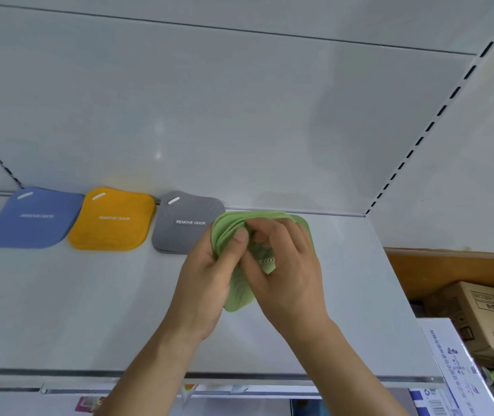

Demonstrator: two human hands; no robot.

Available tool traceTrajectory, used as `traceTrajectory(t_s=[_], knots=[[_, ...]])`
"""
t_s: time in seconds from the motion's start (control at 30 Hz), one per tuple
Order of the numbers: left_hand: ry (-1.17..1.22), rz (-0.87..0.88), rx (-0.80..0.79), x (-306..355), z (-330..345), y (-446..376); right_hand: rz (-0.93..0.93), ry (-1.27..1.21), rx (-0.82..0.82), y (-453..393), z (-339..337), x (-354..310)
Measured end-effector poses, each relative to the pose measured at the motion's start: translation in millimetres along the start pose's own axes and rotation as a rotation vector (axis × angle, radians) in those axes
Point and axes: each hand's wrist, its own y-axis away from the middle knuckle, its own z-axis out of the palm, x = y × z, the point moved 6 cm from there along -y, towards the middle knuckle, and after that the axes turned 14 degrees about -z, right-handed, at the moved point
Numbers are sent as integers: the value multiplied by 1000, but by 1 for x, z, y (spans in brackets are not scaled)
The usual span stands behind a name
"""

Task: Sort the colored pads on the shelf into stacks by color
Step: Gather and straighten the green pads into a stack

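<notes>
Up close on the white shelf (89,310), both hands meet over a bundle of green pads (239,292). The left hand (206,283) grips the bundle from the left side, its thumb lying across the top edge and its fingers (241,235) curled round the fanned edges of several pads. The right hand (284,265) comes in from the right, its fingers curled over the upper part of the same bundle and its thumb pressing the face of the front pad, where part of a white printed label shows. The green pads are bent and splayed rather than flat; their lower corner hangs just above or on the shelf, and I cannot tell which.

To the left, along the back of the shelf, three more lots lie in a row, each flat with a white slot near its upper left corner. The blue pads (34,219) lie farthest left, the yellow pads (113,220) just beside them with edges touching or nearly so, and the grey pads (185,225) next, their right edge partly covered by the green bundle. The grey ones read "REMOVE ODOR".

At the right, past the shelf end, a brown cardboard box (489,319) sits behind a white printed carton (450,355).
</notes>
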Motion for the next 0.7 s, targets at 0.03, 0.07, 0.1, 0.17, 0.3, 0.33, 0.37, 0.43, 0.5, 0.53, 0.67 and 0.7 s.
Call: traceTrajectory(t_s=[0.03,0.07,0.1,0.17,0.3,0.33,0.37,0.43,0.5,0.53,0.67,0.7], knots=[[6,-2,4,0,0,-1,1,-1,1,0,0,1],[20,-8,12,0,0,-2,-4,-10,-6,0,1,1],[38,-19,28,0,-1,-2,-18,-29,-23,1,2,1],[80,-42,75,-1,-6,-2,-48,-79,-77,3,3,4],[113,-34,156,-1,-24,-7,161,-10,-48,14,-10,50],[134,-35,178,-1,-29,-8,217,51,-91,19,-7,64],[159,-38,197,-2,-33,-9,237,101,-178,24,0,75],[173,-37,224,-2,-38,-9,193,132,-375,34,20,81],[161,-35,241,-3,-41,-7,130,165,-489,40,34,78],[155,-37,246,-4,-43,-6,125,185,-508,40,38,80],[159,-43,266,-6,-48,-5,120,227,-503,40,42,87],[168,-48,270,-5,-49,-4,111,227,-500,40,42,88]])
